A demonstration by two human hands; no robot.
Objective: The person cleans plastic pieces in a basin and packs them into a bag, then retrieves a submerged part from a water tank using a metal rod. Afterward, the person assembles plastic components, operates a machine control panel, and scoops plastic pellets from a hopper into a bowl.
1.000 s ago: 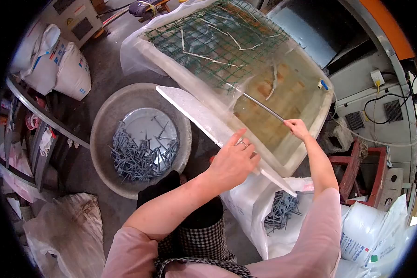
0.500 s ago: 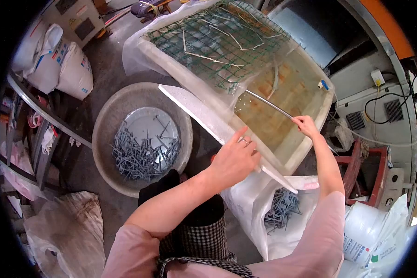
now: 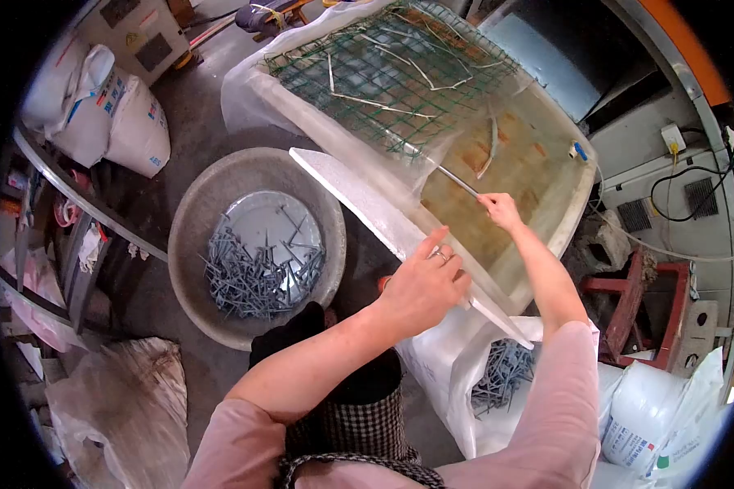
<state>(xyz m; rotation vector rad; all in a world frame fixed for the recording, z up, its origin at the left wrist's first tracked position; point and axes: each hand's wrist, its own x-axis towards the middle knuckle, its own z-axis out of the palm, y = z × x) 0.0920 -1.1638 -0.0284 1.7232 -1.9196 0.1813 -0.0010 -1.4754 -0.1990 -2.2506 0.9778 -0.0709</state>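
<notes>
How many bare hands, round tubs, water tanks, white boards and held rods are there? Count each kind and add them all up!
Bare hands: 2 (left hand, right hand)
Round tubs: 1
Water tanks: 1
White boards: 1
Held rods: 1
Total: 6

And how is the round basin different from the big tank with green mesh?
The basin is round; the tank is roughly rectangular and looks larger. The basin holds a heap of grey pieces; the tank holds what looks like murky water. The basin's top is uncovered, while green mesh lies over part of the tank. Both are wide containers.
</notes>
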